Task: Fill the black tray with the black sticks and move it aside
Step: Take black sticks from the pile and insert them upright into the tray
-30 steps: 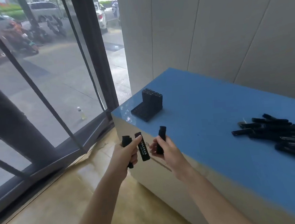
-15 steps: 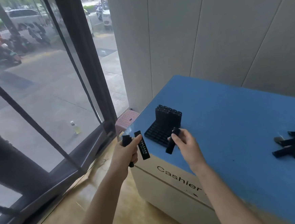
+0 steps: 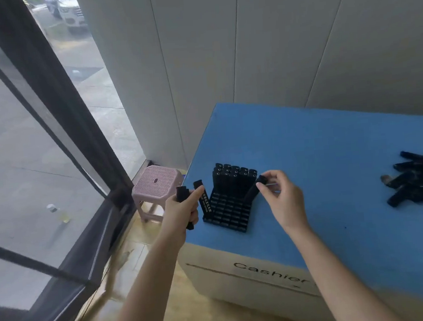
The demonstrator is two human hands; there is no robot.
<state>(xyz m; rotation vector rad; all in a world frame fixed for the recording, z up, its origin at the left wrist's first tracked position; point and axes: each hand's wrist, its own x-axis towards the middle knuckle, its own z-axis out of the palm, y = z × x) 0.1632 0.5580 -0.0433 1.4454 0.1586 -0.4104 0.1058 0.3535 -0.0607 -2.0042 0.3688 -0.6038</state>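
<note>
A black slotted tray (image 3: 228,216) sits near the left end of the blue counter top (image 3: 332,171). Several black sticks (image 3: 234,180) stand upright in its far rows; the near slots are bare. My right hand (image 3: 279,198) pinches one black stick (image 3: 252,191) by its top, tilted, its lower end at the tray's right side. My left hand (image 3: 181,210) hovers just left of the tray and grips a few black sticks (image 3: 204,201), one with white lettering. A loose pile of black sticks (image 3: 417,179) lies at the right.
The counter is a white box marked "Cashier" (image 3: 270,273) against a grey panelled wall. A pink plastic stool (image 3: 156,185) stands on the floor left of it. Dark window frames (image 3: 56,101) and glass fill the left, with a small bottle (image 3: 57,213) outside.
My right hand has carried its stick from in front of the counter over to the tray's right side. My left hand keeps its sticks and has come closer to the tray. The view swung left.
</note>
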